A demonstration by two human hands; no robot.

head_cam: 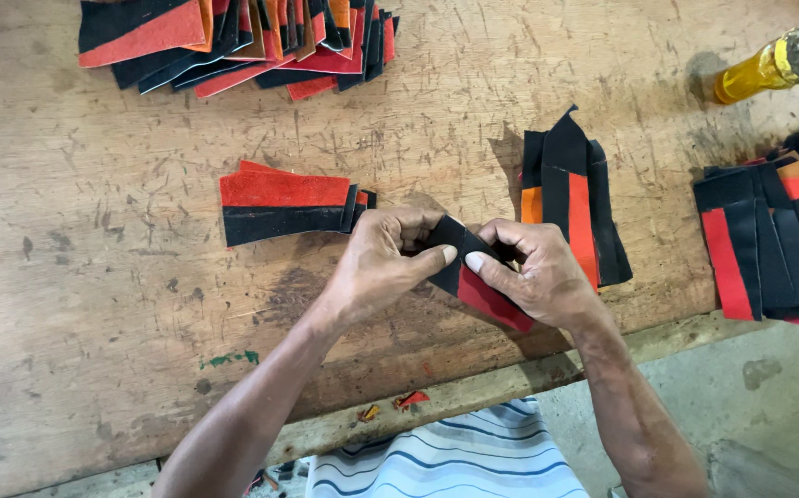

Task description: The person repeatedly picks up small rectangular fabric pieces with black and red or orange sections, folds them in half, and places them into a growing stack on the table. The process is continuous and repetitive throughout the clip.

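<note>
Both hands are on one piece [473, 277], black with a red half, held just above the near edge of the bench [95, 304], roughly centre.

Left hand [381, 263]: fingers curled over the piece's upper black end, thumb pressed flat on its face. Clamped on it.

Right hand [538, 272]: thumb on the black part, tip almost meeting the left thumb, fingers wrapped behind. Also gripping the same piece. The red lower end sticks out below the right hand, toward the bench edge.

Around it:
- Small stack [289, 203] just left of the left hand, lying flat, red strip on top and black below, more edges fanned out at its right end.
- Second stack [574, 203] just behind the right hand, black with an orange and a red strip, lying lengthwise away from the person. The hand covers its near corner.
- Bigger pile [768, 231] at the right edge of the bench, black and red, fanned.
- Large fanned pile [242, 41] at the far edge, black, red, some orange.
- Yellow bottle [773, 65] lying tilted at far right, dirty cap end, partly cut off by the frame.
- Bench is worn, scratched wood with dark stains. Couple of red scraps [408, 399] on the front ledge.
- Striped shirt [455, 461] visible below the bench edge.
</note>
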